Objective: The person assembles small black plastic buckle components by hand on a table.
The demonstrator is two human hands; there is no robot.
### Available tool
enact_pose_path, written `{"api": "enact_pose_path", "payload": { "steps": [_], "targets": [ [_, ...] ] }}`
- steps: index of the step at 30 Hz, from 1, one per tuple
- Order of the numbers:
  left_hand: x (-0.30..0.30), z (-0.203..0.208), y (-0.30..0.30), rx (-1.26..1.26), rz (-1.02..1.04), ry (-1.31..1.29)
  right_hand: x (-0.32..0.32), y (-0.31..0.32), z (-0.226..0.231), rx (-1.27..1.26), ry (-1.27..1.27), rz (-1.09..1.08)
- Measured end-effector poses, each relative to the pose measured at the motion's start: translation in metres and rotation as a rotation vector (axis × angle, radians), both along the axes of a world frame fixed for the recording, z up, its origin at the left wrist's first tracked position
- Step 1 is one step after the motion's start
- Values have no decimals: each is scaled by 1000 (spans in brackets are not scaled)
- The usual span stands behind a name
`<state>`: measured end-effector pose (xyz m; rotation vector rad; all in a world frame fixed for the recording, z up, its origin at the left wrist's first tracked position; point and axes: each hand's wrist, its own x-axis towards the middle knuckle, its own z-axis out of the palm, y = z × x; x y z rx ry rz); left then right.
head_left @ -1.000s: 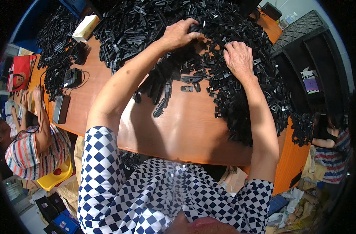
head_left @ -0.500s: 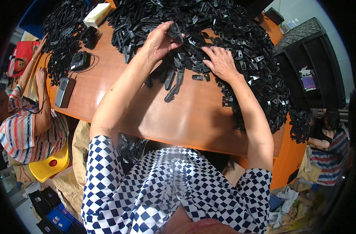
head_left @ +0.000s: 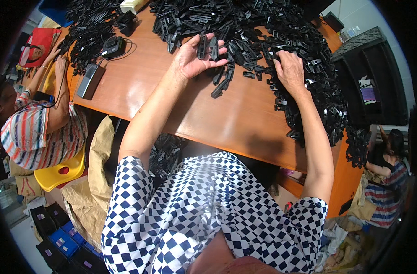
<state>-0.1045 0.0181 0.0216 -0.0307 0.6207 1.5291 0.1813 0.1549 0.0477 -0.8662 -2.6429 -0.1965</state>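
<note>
My left hand [head_left: 195, 64] is turned palm up over the near edge of a heap. Two long black plastic clip-like pieces [head_left: 214, 48] lie in it, across the fingers and against the thumb. The large heap of similar black pieces [head_left: 190, 20] spreads beyond that hand. To the right, my right hand [head_left: 289, 72] reaches palm down into a pile of smaller black parts with shiny metal bits [head_left: 329, 91]. Its fingers are curled, and the tips are hidden among the parts. Several loose black pieces [head_left: 222, 86] trail onto the brown table [head_left: 208, 114] between my hands.
On the left stand a grey box-shaped device [head_left: 90, 81] and a small black device with a cable [head_left: 113, 47]. Another person in a striped top [head_left: 42, 128] works there. A black rack [head_left: 370, 82] stands at right; a second person [head_left: 386, 160] sits beyond.
My left hand has turned palm up, showing two black pieces in it. My right hand has shifted right along the pile, its fingers now curled. The whole view has shifted slightly.
</note>
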Motion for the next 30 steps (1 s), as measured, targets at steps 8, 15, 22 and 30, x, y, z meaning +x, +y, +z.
{"api": "enact_pose_path", "payload": {
  "steps": [8, 15, 22, 30],
  "targets": [
    [6, -4, -29, -23, -122, 610, 8, -100, -27, -738, 315, 108],
    [56, -11, -55, 454, 264, 2113, 27, -177, -62, -836, 640, -52],
    [122, -51, -82, 727, 28, 2345, 65, -185, -71, -468, 407, -33],
    [110, -54, -125, 486, 131, 2187, 89, -181, -58, -440, 330, -20]
  ]
}}
